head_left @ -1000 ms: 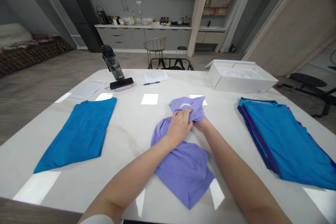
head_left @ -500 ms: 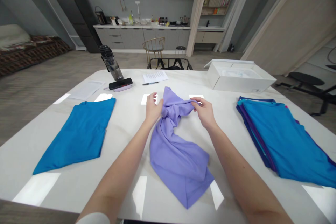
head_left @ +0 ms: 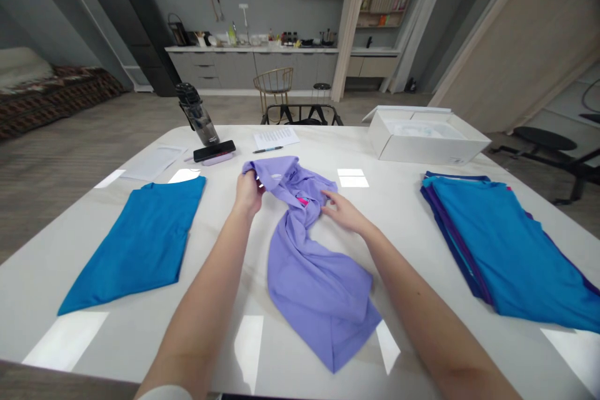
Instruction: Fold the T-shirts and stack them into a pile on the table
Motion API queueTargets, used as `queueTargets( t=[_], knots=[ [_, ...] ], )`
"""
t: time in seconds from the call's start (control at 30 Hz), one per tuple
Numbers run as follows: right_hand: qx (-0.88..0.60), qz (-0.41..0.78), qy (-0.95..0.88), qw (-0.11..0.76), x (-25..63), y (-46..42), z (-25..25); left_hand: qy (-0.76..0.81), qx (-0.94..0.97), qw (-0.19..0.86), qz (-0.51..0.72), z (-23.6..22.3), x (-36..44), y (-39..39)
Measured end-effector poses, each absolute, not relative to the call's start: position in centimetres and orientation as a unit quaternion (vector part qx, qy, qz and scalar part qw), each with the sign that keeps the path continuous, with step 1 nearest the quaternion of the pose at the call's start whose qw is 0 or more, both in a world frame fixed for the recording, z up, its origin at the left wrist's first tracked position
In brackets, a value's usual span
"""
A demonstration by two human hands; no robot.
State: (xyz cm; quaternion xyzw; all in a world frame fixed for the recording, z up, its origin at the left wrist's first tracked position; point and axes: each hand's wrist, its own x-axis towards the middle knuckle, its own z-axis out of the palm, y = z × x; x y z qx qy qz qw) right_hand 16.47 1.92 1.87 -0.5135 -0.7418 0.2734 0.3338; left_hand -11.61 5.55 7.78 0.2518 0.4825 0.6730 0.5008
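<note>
A lavender shirt point(head_left: 314, 275) lies twisted in the middle of the white table, its lower part spread out and its upper part bunched. Something small and bright pink point(head_left: 302, 202) shows inside the bunched part. My left hand point(head_left: 249, 194) is closed on the shirt's upper left end and lifts it a little; some of its fingers are hidden under the cloth. At the bunched part's right edge, my right hand point(head_left: 344, 211) has its fingers stretched out and apart. Its fingertips meet the cloth's edge without gripping it.
A folded blue garment point(head_left: 140, 237) lies on the left, and a stack of blue and purple garments point(head_left: 506, 244) on the right. Farther back are a bottle point(head_left: 201, 119), a phone point(head_left: 214, 151), a pen point(head_left: 268, 150), papers point(head_left: 276, 137) and a white box point(head_left: 422, 144).
My left hand has moved left and taken hold of the shirt's upper end, spreading it leftward. My right hand has let go of the right end and come inward and lower.
</note>
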Motion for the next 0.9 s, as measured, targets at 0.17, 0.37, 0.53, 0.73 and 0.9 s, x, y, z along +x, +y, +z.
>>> queueTargets(
  t=[0.17,0.37,0.53,0.73,0.9],
  knots=[
    [-0.518,0.2,-0.799,0.228,16.1,1.6,0.5,0.513,0.134,0.456,0.715,6.6,-17.7,7.4],
    [-0.515,0.218,-0.775,0.294,15.6,1.2,2.5,0.713,0.37,0.09,0.588,5.6,-19.7,6.4],
    [-0.481,0.249,-0.754,0.373,13.0,1.2,4.2,0.651,0.692,0.165,0.264,4.9,-16.3,5.6],
    [-0.499,0.209,-0.793,0.28,7.3,3.5,3.4,0.688,0.693,0.216,-0.022,3.9,-12.7,4.5],
    [-0.544,0.198,-0.796,0.178,6.7,4.6,2.9,0.667,0.709,0.231,-0.015,4.0,-14.0,4.6]
  ],
)
